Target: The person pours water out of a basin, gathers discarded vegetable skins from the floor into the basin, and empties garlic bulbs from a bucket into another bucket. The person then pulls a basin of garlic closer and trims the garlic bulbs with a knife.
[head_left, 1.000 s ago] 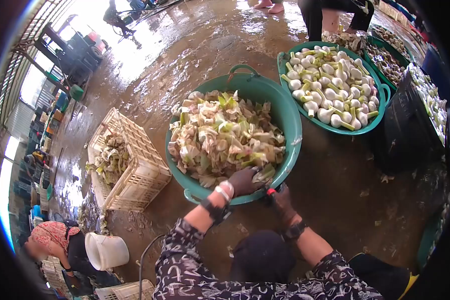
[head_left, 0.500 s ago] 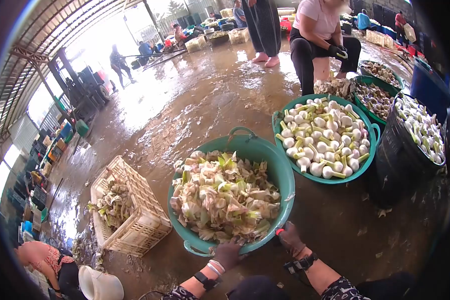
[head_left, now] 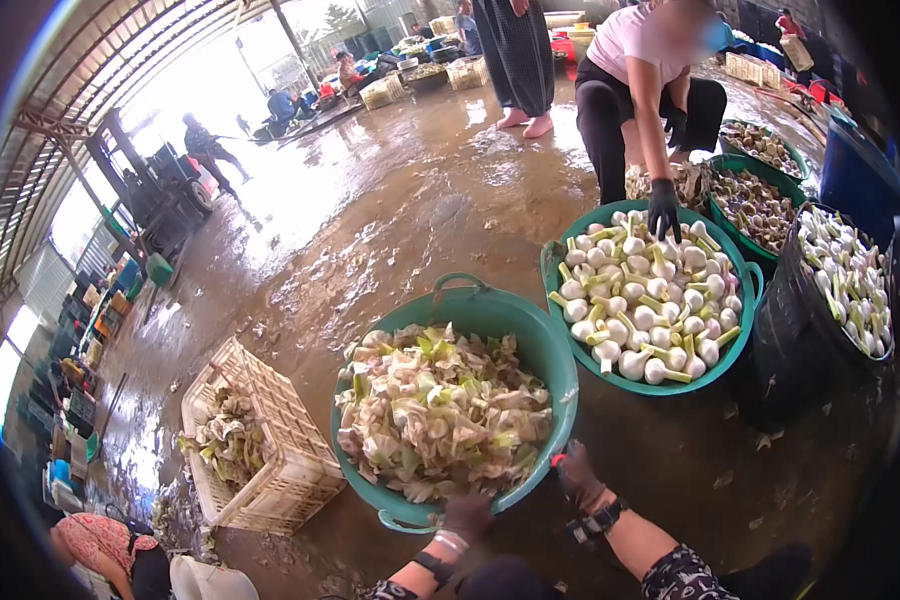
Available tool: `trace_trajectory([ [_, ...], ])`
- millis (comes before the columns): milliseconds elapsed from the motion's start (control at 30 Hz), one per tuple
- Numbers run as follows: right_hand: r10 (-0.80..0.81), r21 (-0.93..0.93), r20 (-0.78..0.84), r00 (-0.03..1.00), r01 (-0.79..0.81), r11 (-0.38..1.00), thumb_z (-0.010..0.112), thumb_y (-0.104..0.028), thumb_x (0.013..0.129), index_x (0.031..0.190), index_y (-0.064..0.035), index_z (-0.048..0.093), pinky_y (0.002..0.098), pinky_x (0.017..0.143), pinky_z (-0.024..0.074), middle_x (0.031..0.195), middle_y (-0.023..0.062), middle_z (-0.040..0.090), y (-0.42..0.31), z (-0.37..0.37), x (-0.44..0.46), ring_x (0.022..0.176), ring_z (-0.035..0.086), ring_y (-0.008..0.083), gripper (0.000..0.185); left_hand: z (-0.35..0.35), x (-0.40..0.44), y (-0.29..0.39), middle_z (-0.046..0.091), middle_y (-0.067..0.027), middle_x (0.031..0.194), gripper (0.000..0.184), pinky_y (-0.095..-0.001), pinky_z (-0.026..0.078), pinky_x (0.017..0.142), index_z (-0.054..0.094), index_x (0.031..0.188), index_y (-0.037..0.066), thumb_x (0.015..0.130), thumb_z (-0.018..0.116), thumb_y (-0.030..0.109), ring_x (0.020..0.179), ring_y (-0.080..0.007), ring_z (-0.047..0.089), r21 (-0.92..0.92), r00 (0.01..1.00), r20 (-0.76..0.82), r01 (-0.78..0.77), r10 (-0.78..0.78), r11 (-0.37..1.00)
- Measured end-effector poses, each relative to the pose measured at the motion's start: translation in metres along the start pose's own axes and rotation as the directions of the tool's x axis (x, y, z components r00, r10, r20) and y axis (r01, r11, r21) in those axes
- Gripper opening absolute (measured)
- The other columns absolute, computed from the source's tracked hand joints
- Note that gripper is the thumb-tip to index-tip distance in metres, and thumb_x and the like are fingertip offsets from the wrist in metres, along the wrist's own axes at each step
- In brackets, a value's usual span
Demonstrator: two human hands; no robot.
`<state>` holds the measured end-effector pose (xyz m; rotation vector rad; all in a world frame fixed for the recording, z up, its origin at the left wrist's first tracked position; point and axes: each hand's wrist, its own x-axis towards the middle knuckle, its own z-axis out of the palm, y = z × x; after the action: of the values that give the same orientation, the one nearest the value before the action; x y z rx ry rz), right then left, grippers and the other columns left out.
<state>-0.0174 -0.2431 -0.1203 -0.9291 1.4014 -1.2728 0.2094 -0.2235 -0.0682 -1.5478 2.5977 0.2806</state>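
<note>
At left of frame, a dark metal forklift (head_left: 155, 190) stands on wet brown floor; lower left, a white plastic bucket (head_left: 210, 580) is cut by the frame edge. Next, a cream slatted plastic crate (head_left: 288, 485) holding limp scraps, hard by the round teal plastic tub (head_left: 542, 352) at centre. That tub carries a tall heap of pale, green-streaked papery husks (head_left: 440, 415). Left hand (head_left: 467, 518), dark-gloved, at its near rim; blur hides whether it grips. Right hand (head_left: 580, 478), also dark-gloved, just right of the tub, curled behind a small red tip (head_left: 557, 460); cannot tell if it holds anything. Right of centre, another teal tub (head_left: 638, 388) crowds the first, loaded with white garlic bulbs (head_left: 645, 325), short green stems; that lot looks stripped and trimmed. A co-worker's black-gloved hand (head_left: 663, 210) reaches onto them. Far right, a black tub (head_left: 785, 325) bears more white bulbs. Judgement: plenty done; what remains cannot be told, husks possibly hiding bulbs.
</note>
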Motion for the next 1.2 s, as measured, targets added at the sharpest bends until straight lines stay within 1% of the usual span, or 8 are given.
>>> trace_trajectory([
  [133, 0.028, -0.062, 0.112, 0.993, -0.021, 0.998, 0.054, -0.012, 0.078, 0.081, -0.0011, 0.058, 0.0295, 0.061, 0.0441, 0.074, 0.0048, 0.057, -0.062, -0.009, 0.037, 0.068, 0.051, 0.0121, 0.012, -0.020, 0.040, 0.004, 0.056, -0.0152, 0.100, 0.034, -0.0417, 0.048, 0.067, 0.058, 0.105, 0.018, 0.074, 0.052, 0.030, 0.077, -0.0332, 0.060, -0.108, 0.993, 0.085, 0.090, -0.081, 0.990],
  [300, 0.396, -0.157, 0.118, 0.910, -0.377, 0.913, 0.059, -0.033, 0.080, 0.089, -0.0011, 0.059, 0.0308, 0.049, 0.0428, 0.069, 0.0044, 0.055, -0.135, -0.037, 0.043, 0.062, 0.052, 0.0143, 0.033, -0.037, 0.066, -0.009, 0.062, -0.0149, 0.087, 0.029, -0.0423, 0.048, 0.066, 0.063, 0.092, 0.015, 0.077, 0.049, 0.035, 0.078, -0.0303, 0.062, -0.142, 0.993, 0.080, 0.095, -0.085, 0.985],
  [433, 0.309, -0.337, 0.142, 0.940, -0.248, 0.908, 0.056, -0.041, 0.082, 0.094, -0.0016, 0.054, 0.0280, 0.046, 0.0472, 0.068, 0.0073, 0.054, -0.191, -0.104, 0.031, 0.054, 0.053, 0.0158, 0.041, -0.030, 0.070, -0.023, 0.060, -0.0149, 0.092, 0.034, -0.0428, 0.048, 0.068, 0.063, 0.093, 0.015, 0.077, 0.049, 0.041, 0.077, -0.0313, 0.061, -0.163, 0.982, 0.180, 0.088, -0.058, 0.983],
  [567, 0.315, -0.585, -0.222, 0.923, -0.384, 0.714, 0.056, -0.046, 0.078, 0.086, 0.0007, 0.062, 0.0343, 0.056, 0.0442, 0.072, 0.0149, 0.061, -0.287, -0.112, 0.005, 0.067, 0.059, 0.0218, 0.048, -0.027, 0.068, -0.016, 0.058, -0.0151, 0.098, 0.041, -0.0414, 0.047, 0.074, 0.063, 0.096, 0.014, 0.075, 0.049, 0.046, 0.086, -0.0305, 0.059, -0.201, 0.993, 0.075, 0.107, -0.094, 0.974],
  [633, 0.117, -0.834, -0.161, 0.980, -0.199, 0.515, 0.051, -0.051, 0.079, 0.084, 0.0009, 0.062, 0.0373, 0.062, 0.0441, 0.071, 0.0187, 0.061, -0.288, -0.141, 0.015, 0.068, 0.059, 0.0271, 0.053, -0.040, 0.067, -0.014, 0.056, -0.0150, 0.104, 0.039, -0.0407, 0.045, 0.078, 0.061, 0.100, 0.014, 0.076, 0.048, 0.043, 0.094, -0.0295, 0.056, -0.249, 0.963, 0.239, 0.186, -0.126, 0.950],
  [700, 0.089, -0.842, -0.200, 0.976, -0.217, 0.494, 0.048, -0.052, 0.080, 0.080, 0.0008, 0.063, 0.0401, 0.065, 0.0432, 0.073, 0.0218, 0.060, -0.296, -0.154, 0.025, 0.072, 0.058, 0.0349, 0.055, -0.041, 0.066, -0.015, 0.055, -0.0144, 0.109, 0.038, -0.0404, 0.044, 0.081, 0.059, 0.103, 0.014, 0.077, 0.047, 0.039, 0.100, -0.0294, 0.054, -0.235, 0.991, 0.073, 0.128, -0.114, 0.963],
  [1033, -0.027, -0.964, -0.238, 0.971, -0.233, 0.128, 0.054, -0.042, 0.075, 0.074, -0.0010, 0.062, 0.0415, 0.065, 0.0451, 0.070, 0.0194, 0.061, -0.378, -0.196, -0.009, 0.070, 0.059, 0.0353, 0.042, -0.026, 0.069, -0.020, 0.061, -0.0143, 0.099, 0.044, -0.0406, 0.046, 0.078, 0.062, 0.098, 0.012, 0.077, 0.045, 0.046, 0.093, -0.0298, 0.058, -0.286, 0.959, 0.265, 0.173, -0.096, 0.943],
  [1200, -0.037, -0.909, -0.343, 0.939, -0.322, 0.263, 0.056, -0.038, 0.075, 0.067, -0.0003, 0.060, 0.0407, 0.046, 0.0404, 0.056, 0.0181, 0.056, -0.329, -0.291, -0.008, 0.054, 0.058, 0.0313, 0.039, -0.024, 0.068, -0.019, 0.061, -0.0146, 0.097, 0.039, -0.0396, 0.047, 0.076, 0.062, 0.097, 0.011, 0.074, 0.048, 0.040, 0.090, -0.0300, 0.059, -0.240, 0.955, 0.272, 0.185, -0.117, 0.953],
])
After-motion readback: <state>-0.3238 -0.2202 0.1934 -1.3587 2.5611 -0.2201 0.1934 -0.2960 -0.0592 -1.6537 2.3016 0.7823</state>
